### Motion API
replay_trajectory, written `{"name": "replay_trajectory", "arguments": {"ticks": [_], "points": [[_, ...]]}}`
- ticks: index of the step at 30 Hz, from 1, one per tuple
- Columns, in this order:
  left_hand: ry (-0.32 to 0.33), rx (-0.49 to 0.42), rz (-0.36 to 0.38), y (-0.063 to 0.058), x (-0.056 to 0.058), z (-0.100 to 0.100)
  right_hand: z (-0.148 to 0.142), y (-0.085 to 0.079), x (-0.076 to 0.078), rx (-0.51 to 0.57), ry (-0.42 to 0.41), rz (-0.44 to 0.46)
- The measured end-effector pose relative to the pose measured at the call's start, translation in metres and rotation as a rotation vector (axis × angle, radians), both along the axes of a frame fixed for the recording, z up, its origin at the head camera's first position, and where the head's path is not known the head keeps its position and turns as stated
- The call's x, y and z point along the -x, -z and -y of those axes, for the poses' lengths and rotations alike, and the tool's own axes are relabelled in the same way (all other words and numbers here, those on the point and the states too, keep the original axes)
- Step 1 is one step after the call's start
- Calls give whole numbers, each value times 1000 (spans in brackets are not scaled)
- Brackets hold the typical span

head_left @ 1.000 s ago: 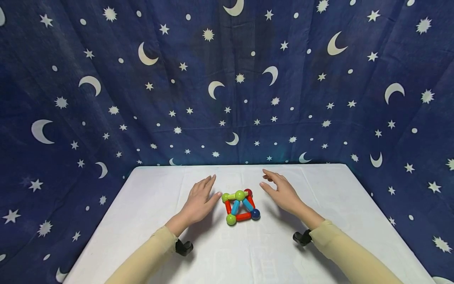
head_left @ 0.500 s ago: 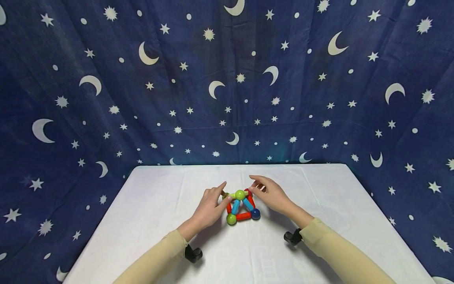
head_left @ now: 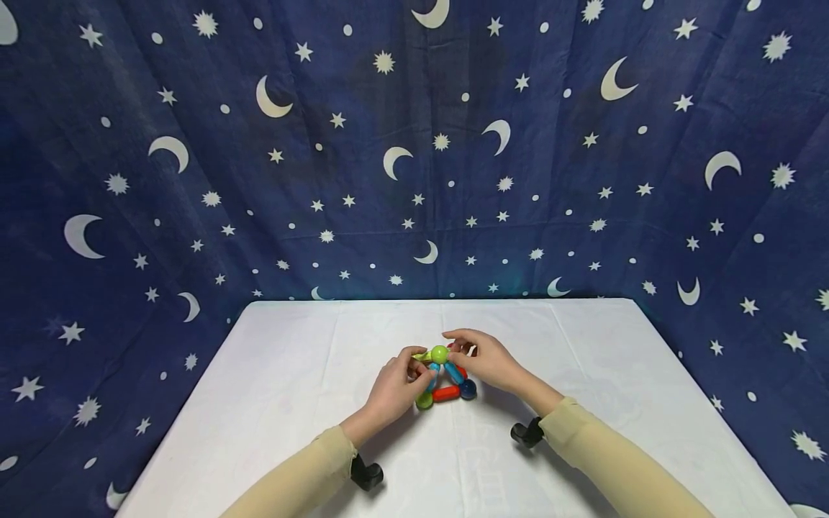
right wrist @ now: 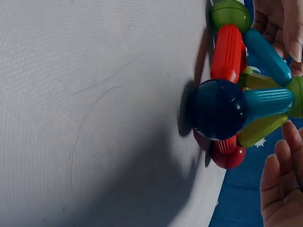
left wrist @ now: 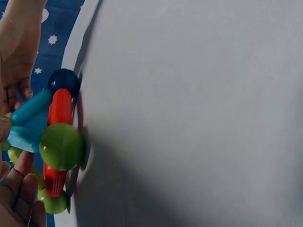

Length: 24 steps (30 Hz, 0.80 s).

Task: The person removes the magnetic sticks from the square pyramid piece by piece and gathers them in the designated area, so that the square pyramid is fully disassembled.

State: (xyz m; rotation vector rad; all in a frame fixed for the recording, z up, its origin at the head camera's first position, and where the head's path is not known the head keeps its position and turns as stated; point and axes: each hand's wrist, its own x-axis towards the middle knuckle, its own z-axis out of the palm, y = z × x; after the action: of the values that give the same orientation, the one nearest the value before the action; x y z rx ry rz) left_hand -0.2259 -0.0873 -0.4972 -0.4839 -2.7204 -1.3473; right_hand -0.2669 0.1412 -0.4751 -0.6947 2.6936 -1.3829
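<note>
A small frame of magnetic building sticks and balls sits on the white table between the hands. A light green ball tops it, with two blue sticks sloping down from there. A red stick joins a dark blue ball to a green ball at the near base. My left hand grips the left side, thumb by a blue stick. From the right, my right hand holds the upper part, thumb beside the top ball. Both hands partly hide the far side.
White cloth covers the table. Behind it hangs a dark blue curtain with moons and stars. Black wrist mounts stick out under both sleeves.
Both hands have come inward from either side of the frame, and their fingers have closed around its upper part. The frame stands in nearly the same spot.
</note>
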Motion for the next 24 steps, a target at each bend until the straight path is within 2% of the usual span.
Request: {"name": "replay_trajectory", "arguments": {"ticks": [6,11,15,19,22,24], "points": [[-2,-19,-21,4,1,-6,4,2,0,-6,-25,24],[4,-8,-12,5,8,-7,7,2,0,3,-14,42],[82,-10,35,1,19,-2,8,2,0,41,9,84],[174,-83,121,-1,31,4,9,2,2,46,45,84],[197,-134,169,-2,37,7,10,4,5,34,62,58],[199,-145,174,-2,40,8,11,5,8,38,53,39]]}}
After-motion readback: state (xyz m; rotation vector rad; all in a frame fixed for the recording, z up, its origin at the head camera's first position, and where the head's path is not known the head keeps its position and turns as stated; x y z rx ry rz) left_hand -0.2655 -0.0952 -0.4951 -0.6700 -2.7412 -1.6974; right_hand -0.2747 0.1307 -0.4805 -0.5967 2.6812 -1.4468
